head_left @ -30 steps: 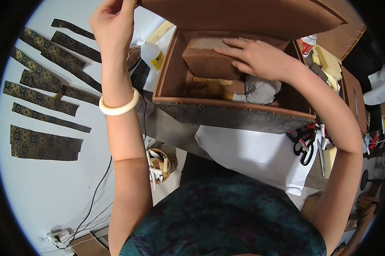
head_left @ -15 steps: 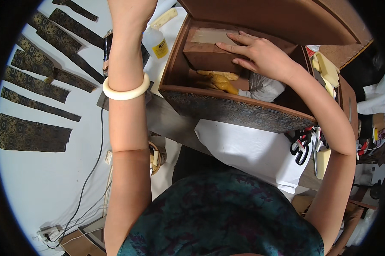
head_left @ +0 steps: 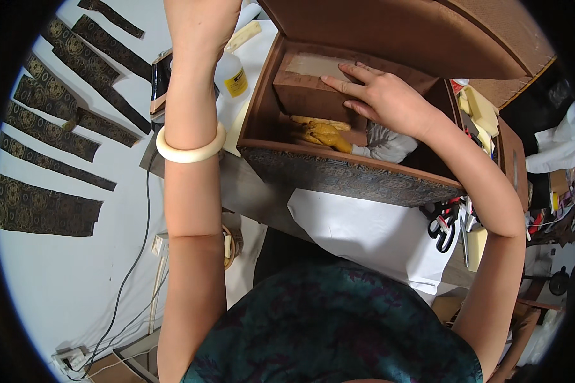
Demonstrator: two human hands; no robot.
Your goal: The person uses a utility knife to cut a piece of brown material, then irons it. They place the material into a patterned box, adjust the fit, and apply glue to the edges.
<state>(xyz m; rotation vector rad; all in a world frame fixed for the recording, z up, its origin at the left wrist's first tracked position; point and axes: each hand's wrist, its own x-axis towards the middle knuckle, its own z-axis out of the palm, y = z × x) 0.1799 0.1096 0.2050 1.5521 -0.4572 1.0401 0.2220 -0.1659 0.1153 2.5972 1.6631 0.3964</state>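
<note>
An open brown box (head_left: 250,121) with patterned dark cloth on its outer front stands before me, its large brown lid raised behind. Within it, my right hand (head_left: 389,99) lies with spread fingers on a brown inner block (head_left: 325,71) that has a pale strip on top. Below that hand, a work glove (head_left: 325,135) with yellow fingers and a grey cuff rests on the box floor. My left hand (head_left: 201,29) reaches up past the top edge beside the box; its fingers are out of sight. A cream bangle (head_left: 190,153) circles that forearm.
A clear bottle with a yellow label (head_left: 234,78) stands left of the box. Dark patterned cloth strips (head_left: 45,204) hang along the left wall. White paper (head_left: 364,236) lies in front of the box, with black-handled scissors (head_left: 442,236) and cream foam blocks (head_left: 480,115) to the right.
The view has shifted slightly. My right hand stays spread on the inner block, and my left arm keeps nearly the same place.
</note>
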